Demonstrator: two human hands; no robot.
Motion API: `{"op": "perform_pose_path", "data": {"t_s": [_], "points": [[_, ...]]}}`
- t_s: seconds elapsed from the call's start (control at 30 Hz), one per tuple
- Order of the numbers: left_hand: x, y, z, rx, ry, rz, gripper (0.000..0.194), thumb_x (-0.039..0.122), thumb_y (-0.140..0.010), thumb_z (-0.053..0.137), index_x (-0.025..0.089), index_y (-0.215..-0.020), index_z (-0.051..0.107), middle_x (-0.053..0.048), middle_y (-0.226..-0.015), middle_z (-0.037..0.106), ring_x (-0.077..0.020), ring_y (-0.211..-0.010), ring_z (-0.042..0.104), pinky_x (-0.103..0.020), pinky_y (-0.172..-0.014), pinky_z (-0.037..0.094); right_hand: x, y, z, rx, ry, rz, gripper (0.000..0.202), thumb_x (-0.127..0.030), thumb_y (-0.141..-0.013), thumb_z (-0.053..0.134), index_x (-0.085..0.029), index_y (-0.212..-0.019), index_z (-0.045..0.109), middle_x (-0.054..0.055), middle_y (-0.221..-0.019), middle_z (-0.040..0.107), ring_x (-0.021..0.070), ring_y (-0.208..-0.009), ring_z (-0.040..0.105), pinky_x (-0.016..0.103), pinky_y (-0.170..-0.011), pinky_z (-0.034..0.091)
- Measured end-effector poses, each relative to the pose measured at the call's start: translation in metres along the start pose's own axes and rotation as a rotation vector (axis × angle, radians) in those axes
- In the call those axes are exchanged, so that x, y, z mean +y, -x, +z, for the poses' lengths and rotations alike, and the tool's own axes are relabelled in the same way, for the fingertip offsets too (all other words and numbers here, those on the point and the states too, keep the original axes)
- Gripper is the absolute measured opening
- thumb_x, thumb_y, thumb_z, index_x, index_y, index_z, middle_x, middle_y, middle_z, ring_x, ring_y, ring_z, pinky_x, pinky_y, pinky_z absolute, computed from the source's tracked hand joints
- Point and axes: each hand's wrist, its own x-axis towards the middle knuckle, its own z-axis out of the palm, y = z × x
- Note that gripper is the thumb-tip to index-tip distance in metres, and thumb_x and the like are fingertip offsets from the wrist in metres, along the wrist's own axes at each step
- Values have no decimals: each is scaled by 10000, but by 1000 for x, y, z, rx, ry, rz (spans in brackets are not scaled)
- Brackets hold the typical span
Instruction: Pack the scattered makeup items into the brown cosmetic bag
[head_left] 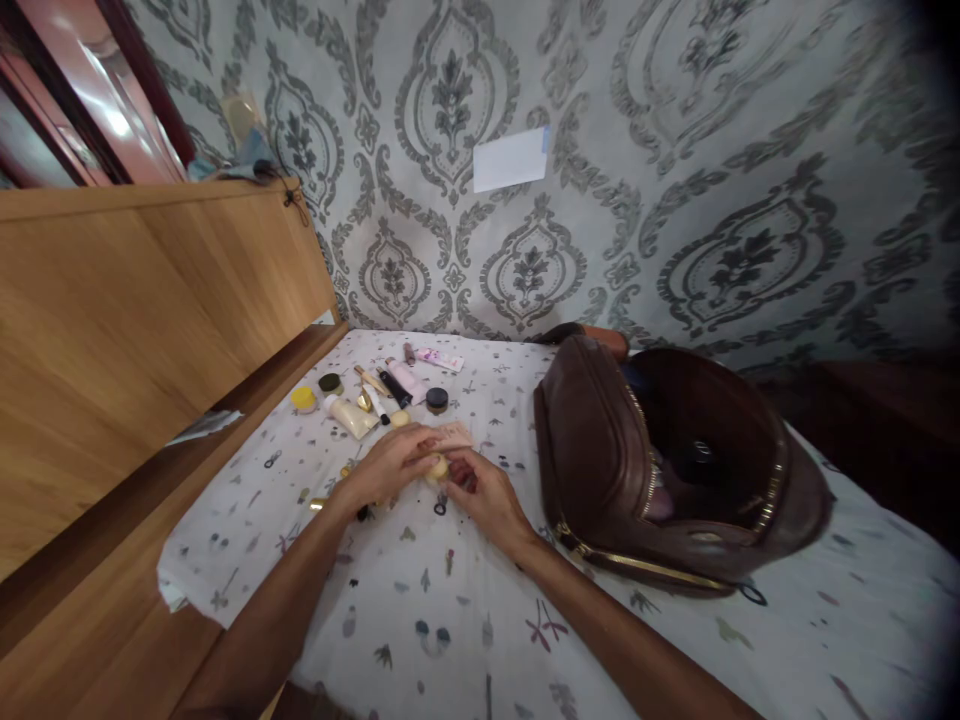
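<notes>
My left hand (394, 465) reaches in from the left, fingers bent over a small pale-yellow jar (437, 467). From the right, my right hand (487, 503) pinches the same jar at its side. A flat pale-pink item (454, 436) lies just behind the fingers. Close by on the printed sheet are a cream tube (350, 417), a black tube (394, 388), a pink tube (406, 380) and a black-lidded jar (436, 400). Gold-coloured pieces (318, 504) show beside my left wrist, partly covered by it.
An open brown leather bag (592, 440) with gold zips stands to the right. A yellow-lidded jar (303, 399), a dark-lidded jar (330, 384) and a pink-and-white tube (440, 359) lie farther back. A wooden panel (165, 310) borders the left; a patterned wall rises behind.
</notes>
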Motion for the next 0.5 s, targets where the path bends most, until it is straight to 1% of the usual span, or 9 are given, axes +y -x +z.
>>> {"op": "perform_pose_path", "data": {"t_s": [0.07, 0.13, 0.2, 0.23, 0.33, 0.4, 0.43, 0.5], "points": [[-8, -2, -4, 82, -12, -38, 263, 332, -919, 534, 201, -1120, 640, -53, -1009, 687, -210, -922, 634, -307, -810, 485, 0, 0, 0, 2, -6, 6, 213, -212, -746, 653, -209, -959, 662, -3, -762, 666, 152, -642, 587, 267, -605, 460], [-21, -6, -15, 164, -104, -111, 249, 316, -918, 509, 203, -1089, 650, -46, -1014, 699, -208, -926, 641, -308, -817, 496, 1, 0, 0, 5, -15, 12, 204, -222, -744, 655, -208, -947, 660, 4, -785, 674, 151, -647, 585, 269, -608, 462], [-38, -12, -33, 229, -240, -214, 231, 286, -906, 502, 208, -1050, 664, -48, -1036, 707, -217, -960, 639, -329, -869, 492, 1, 0, 1, 8, -24, 10, 203, -236, -747, 654, -208, -948, 659, 7, -798, 676, 150, -650, 583, 272, -613, 467], [-49, -16, -45, 257, -273, -256, 234, 262, -900, 498, 205, -1050, 667, -63, -1066, 703, -231, -1001, 630, -349, -910, 478, 1, 0, 1, 10, -29, 6, 208, -241, -749, 651, -209, -955, 659, 6, -799, 674, 150, -651, 582, 272, -615, 469], [-81, -27, -81, 343, -383, -423, 252, 219, -864, 524, 158, -1061, 669, -145, -1161, 666, -313, -1178, 547, -439, -1042, 387, 1, 0, 1, 17, -36, 5, 209, -248, -762, 631, -209, -964, 659, 6, -795, 667, 151, -656, 580, 274, -621, 471], [-102, -33, -101, 370, -436, -539, 258, 208, -833, 558, 144, -1059, 666, -167, -1174, 663, -354, -1229, 502, -483, -1066, 345, 1, 0, 1, 21, -39, 13, 198, -248, -761, 624, -205, -951, 657, 9, -799, 664, 152, -660, 581, 278, -629, 473], [-111, -36, -108, 375, -452, -592, 258, 228, -817, 587, 140, -1046, 667, -172, -1159, 670, -376, -1240, 489, -496, -1055, 348, 1, 0, 1, 24, -39, 16, 191, -245, -757, 624, -203, -941, 656, 11, -799, 663, 153, -661, 583, 281, -633, 474], [-128, -39, -118, 371, -466, -674, 266, 278, -778, 648, 133, -1000, 671, -186, -1108, 687, -414, -1237, 484, -509, -1022, 364, 1, 0, 1, 26, -42, 20, 189, -234, -750, 623, -201, -934, 656, 13, -802, 664, 156, -669, 587, 285, -644, 479]]}}
